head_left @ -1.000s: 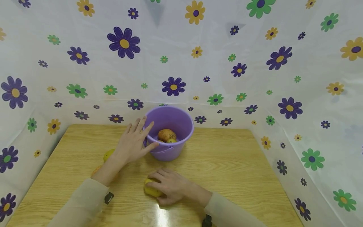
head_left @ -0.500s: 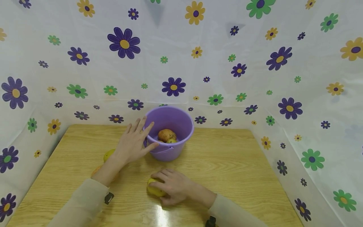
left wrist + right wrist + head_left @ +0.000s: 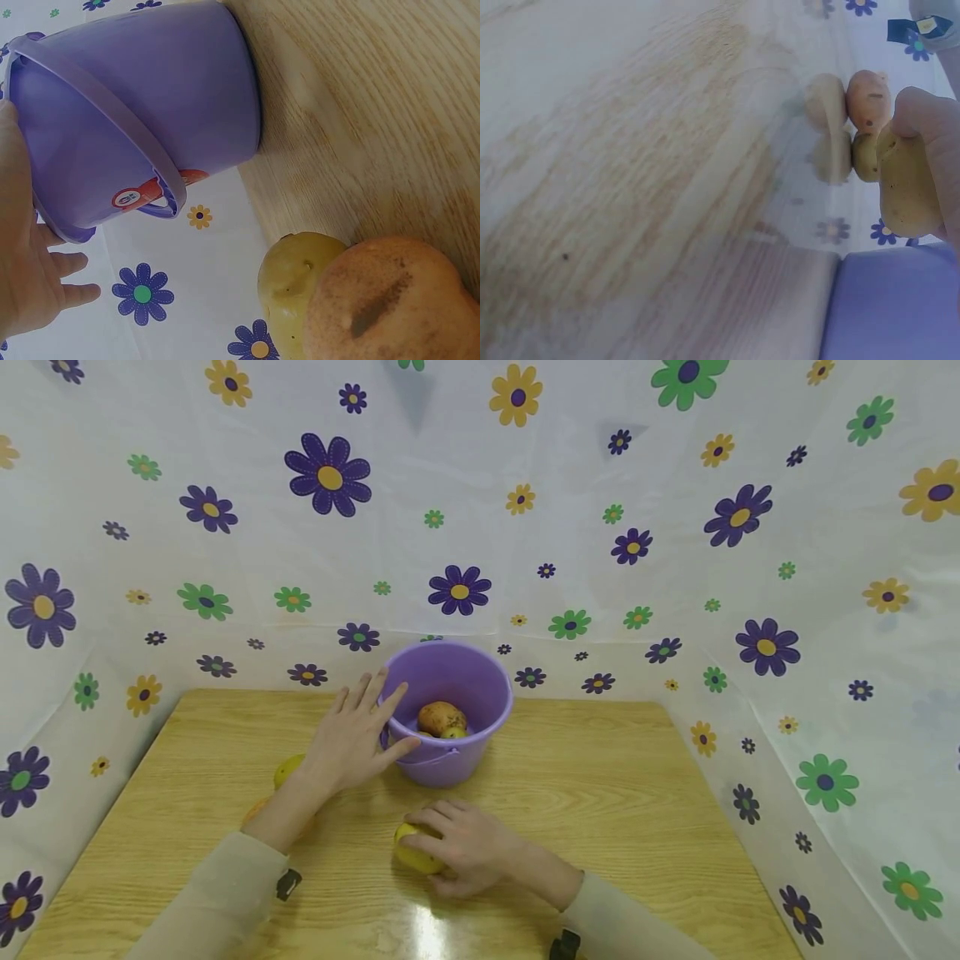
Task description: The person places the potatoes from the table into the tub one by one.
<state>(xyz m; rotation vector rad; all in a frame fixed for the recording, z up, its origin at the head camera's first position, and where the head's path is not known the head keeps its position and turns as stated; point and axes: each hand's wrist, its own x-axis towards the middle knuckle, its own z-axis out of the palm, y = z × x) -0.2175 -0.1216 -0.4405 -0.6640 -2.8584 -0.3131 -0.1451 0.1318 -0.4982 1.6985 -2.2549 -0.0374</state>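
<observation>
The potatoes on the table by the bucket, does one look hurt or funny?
Yes: the orange-brown potato beside a yellow potato has a long dark mark. It looks odd because the skin around it is lighter. I can't tell if it's a bruise, a cut or dirt.

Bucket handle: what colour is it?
The handle is purple, best seen in the left wrist view.

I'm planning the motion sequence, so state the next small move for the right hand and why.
Probably raise the yellow produce toward the purple bucket's mouth: the right hand already grips it on the bucket's near side, brown produce lies inside, and the left hand is at the rim.
</observation>
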